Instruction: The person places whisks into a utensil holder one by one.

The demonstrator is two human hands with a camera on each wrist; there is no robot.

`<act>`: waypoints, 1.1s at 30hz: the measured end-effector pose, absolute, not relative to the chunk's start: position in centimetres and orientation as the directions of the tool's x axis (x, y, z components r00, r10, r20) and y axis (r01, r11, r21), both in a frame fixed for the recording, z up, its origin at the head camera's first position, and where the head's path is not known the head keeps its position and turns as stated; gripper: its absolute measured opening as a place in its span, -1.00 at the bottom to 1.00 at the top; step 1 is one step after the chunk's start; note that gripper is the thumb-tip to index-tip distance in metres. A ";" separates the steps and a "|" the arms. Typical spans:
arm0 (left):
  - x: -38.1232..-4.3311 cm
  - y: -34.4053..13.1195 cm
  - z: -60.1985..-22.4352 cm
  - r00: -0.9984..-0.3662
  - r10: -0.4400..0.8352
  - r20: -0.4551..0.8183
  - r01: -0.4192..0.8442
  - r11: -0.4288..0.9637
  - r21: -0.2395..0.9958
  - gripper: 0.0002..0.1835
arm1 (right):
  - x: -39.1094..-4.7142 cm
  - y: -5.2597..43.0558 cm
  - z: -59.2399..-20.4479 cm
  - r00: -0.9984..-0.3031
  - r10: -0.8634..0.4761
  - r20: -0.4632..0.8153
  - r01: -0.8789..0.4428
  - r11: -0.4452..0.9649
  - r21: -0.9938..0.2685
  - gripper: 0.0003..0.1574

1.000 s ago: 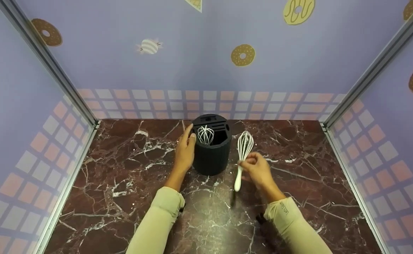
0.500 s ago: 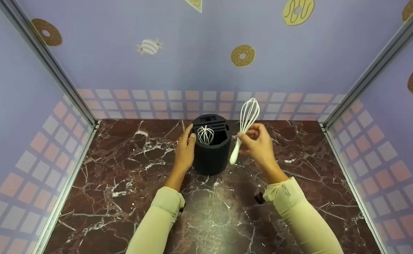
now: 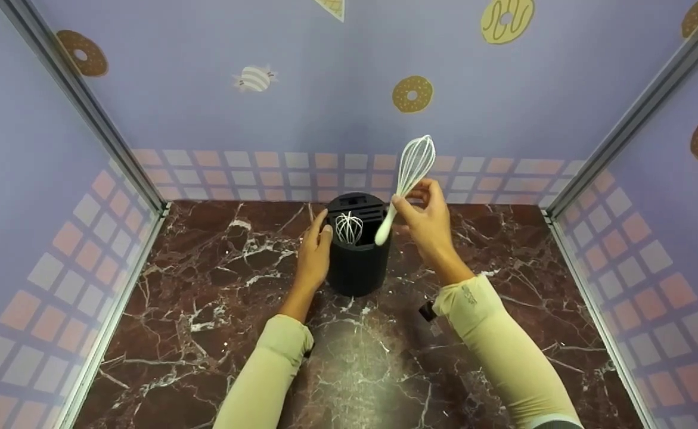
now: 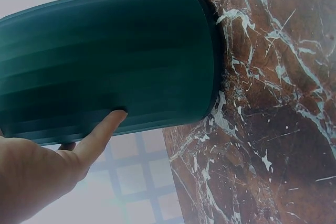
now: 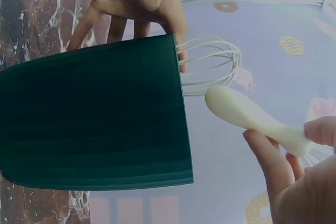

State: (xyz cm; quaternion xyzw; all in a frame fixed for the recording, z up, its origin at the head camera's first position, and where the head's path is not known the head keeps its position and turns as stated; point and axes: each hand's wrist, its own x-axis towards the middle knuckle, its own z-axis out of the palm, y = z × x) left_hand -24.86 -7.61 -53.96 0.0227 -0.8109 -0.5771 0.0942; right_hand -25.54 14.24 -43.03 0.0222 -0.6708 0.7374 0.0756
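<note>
A dark utensil holder (image 3: 357,271) with slots and a larger opening in its top stands upright on the marbled surface; it looks deep green in the wrist views. My left hand (image 3: 314,250) rests against its left side, fingers spread along the wall up to the rim. Inside the holder, one whisk (image 3: 349,229) shows only its wire loops above the opening. With thumb and fingers, my right hand (image 3: 429,223) pinches a second, white whisk (image 3: 415,164) near where wires and handle meet. Its wires point up, and the handle end (image 5: 223,103) hangs just above the holder's right-hand opening.
The brown marbled tabletop (image 3: 205,357) runs up to a purple back wall (image 3: 325,119) printed with sweets and a checked band. Side walls with metal corner strips (image 3: 623,131) close in left and right. The holder stands near the back wall.
The right hand has lifted the white whisk up and toward the back, then left, so its handle end now overlaps the holder's opening. The left hand and holder have stayed put.
</note>
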 end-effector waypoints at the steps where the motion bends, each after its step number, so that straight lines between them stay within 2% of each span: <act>1: -24.9 -7.6 -54.0 -0.981 -0.146 0.126 0.071 0.333 0.940 -0.50 | -25.7 14.1 -43.0 -0.986 0.081 0.147 -0.154 -0.090 -0.984 -0.40; 9: -24.8 -7.5 -53.7 -0.981 -0.137 0.134 0.085 0.319 0.944 -0.48 | -27.2 13.0 -43.7 -0.968 0.031 0.251 -0.252 -0.029 -0.967 -0.38; 20: -24.7 -7.7 -53.9 -0.981 -0.135 0.139 0.087 0.333 0.939 -0.49 | -27.7 12.7 -46.0 -0.973 0.014 0.231 -0.229 0.098 -0.968 -0.37; 27: -24.8 -7.6 -53.9 -0.978 -0.147 0.146 0.087 0.345 0.935 -0.49 | -27.8 12.9 -46.6 -0.959 0.042 0.281 -0.255 0.310 -0.916 -0.25; 33: -24.8 -7.6 -53.8 -0.981 -0.138 0.135 0.081 0.337 0.938 -0.49 | -27.6 13.1 -46.3 -0.952 0.017 0.305 -0.285 0.304 -0.909 -0.09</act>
